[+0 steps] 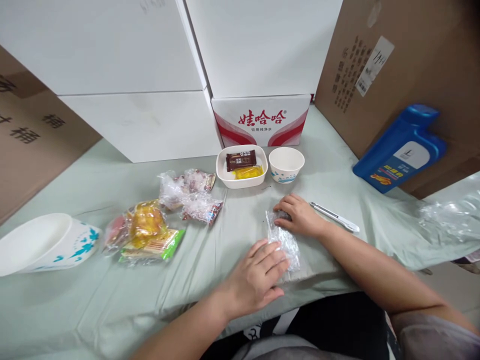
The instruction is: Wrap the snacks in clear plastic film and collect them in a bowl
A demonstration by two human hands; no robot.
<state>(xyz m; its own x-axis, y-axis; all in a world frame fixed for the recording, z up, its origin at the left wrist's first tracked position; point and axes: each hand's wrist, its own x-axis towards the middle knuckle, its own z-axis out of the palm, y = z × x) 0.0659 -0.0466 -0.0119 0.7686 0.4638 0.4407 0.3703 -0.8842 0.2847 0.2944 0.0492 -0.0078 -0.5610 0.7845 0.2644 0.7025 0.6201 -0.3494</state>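
Observation:
A clear, crinkled piece of plastic wrap (290, 250) lies on the cloth near the table's front edge. My left hand (258, 275) rests on its near end, palm down, fingers stretched out and not gripping. On the far end sits my right hand (302, 216), its fingers slightly bent and apart from the thumb, with plastic showing between them. Just right of that hand is a white utility knife (335, 217). Beyond the hands stand a white rectangular bowl (242, 184), holding brown-wrapped snack bars (241, 160) and a yellow-wrapped snack (248, 172), and a round paper bowl (287, 172).
At left are several snack packets (150, 227), bubble-wrapped packets (191, 195) and a tilted paper bucket (75, 245). A blue bottle (401, 147) leans at right near crumpled clear plastic (453, 215). White boxes (258, 122) and brown cartons (405, 55) border the back.

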